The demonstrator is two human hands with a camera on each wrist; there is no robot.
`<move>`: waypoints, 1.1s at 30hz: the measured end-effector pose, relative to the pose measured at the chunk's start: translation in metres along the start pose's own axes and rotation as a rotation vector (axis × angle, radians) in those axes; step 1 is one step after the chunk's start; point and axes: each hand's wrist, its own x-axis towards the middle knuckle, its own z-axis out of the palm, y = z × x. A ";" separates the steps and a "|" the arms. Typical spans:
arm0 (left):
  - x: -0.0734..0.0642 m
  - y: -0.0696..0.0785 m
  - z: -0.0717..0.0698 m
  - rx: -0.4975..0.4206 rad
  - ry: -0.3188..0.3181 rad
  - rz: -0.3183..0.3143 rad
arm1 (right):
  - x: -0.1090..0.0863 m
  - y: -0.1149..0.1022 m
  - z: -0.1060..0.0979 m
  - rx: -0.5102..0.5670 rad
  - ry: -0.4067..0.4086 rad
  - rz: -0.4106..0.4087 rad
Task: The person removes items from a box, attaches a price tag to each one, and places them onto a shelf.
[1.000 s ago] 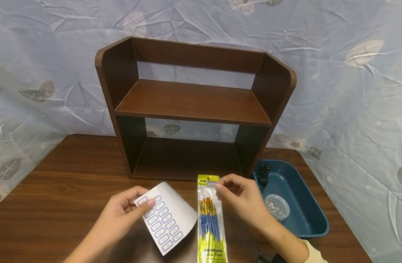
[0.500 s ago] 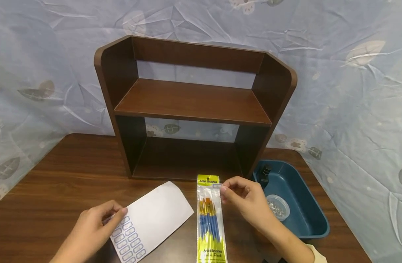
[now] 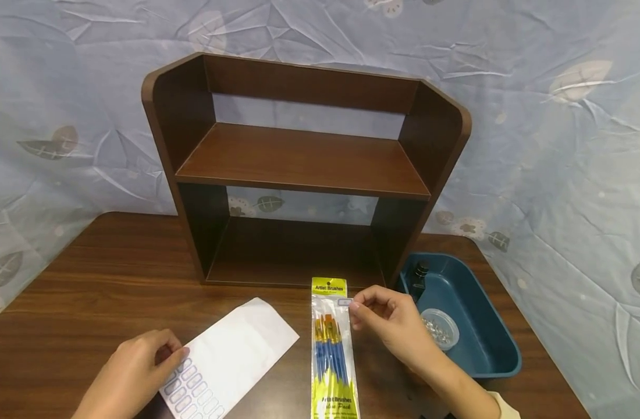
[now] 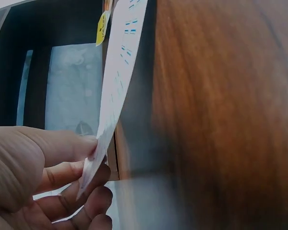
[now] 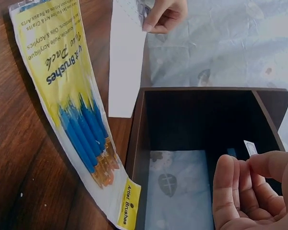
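My left hand pinches one corner of a white sticker sheet between thumb and fingers. Rows of blue-bordered labels run along the sheet's near end, and its far part is blank. In the left wrist view the sheet is seen nearly edge-on. Thumb and forefinger of my right hand pinch a single small label, which overlaps the upper part of a pack of artist brushes in the head view. That clear and yellow pack lies lengthwise on the table between my hands, with several blue-handled brushes inside.
A dark brown two-tier shelf stands at the back of the wooden table. On the right is a blue tray holding a black bottle and a round tub of small silver pieces. Patterned fabric hangs behind.
My left hand has moved left and down with the sticker sheet, which now lies flatter with its blank part showing. The right hand keeps the label over the brush pack's top, slightly lower.
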 end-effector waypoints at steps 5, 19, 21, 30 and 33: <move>0.000 -0.002 0.004 -0.009 0.001 0.015 | 0.000 0.001 -0.001 0.006 -0.007 0.039; 0.003 -0.003 0.007 0.036 -0.123 -0.059 | -0.001 0.005 -0.001 0.071 -0.069 0.108; 0.003 -0.003 0.007 0.042 -0.124 -0.052 | -0.001 0.005 -0.001 0.078 -0.073 0.097; 0.004 -0.003 0.005 0.168 -0.096 0.002 | -0.004 0.009 -0.001 0.085 -0.087 0.094; 0.005 0.000 0.005 0.218 -0.060 0.032 | -0.004 0.011 -0.002 0.090 -0.091 0.099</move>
